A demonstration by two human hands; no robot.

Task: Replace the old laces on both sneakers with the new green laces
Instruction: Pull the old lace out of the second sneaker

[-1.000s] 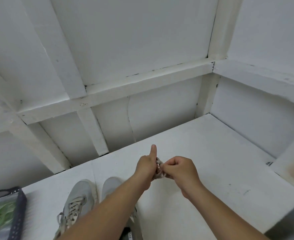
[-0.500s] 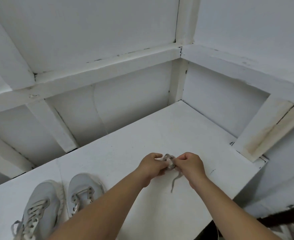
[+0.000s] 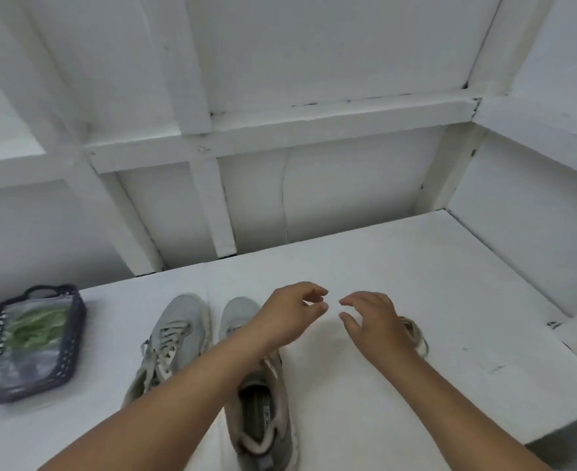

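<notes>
Now both hands hover mid-frame over the white table (image 3: 416, 283), empty: left hand (image 3: 290, 312) and right hand (image 3: 373, 321), fingers loosely spread, tips near each other but apart. A bundled old lace (image 3: 416, 336) lies on the table just behind the right hand. Left of center, two grey sneakers side by side: the left sneaker (image 3: 170, 338) laced, the right sneaker (image 3: 263, 413) unlaced, partly under the left forearm. Far left, a dark basket (image 3: 73, 338) holding green laces (image 3: 34, 329) in a clear bag

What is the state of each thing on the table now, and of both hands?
left sneaker: old lace still in
right sneaker: lace out
old lace bundle: on table, behind right hand
basket: holds bagged green laces
left hand: open, empty
right hand: open, empty
</notes>
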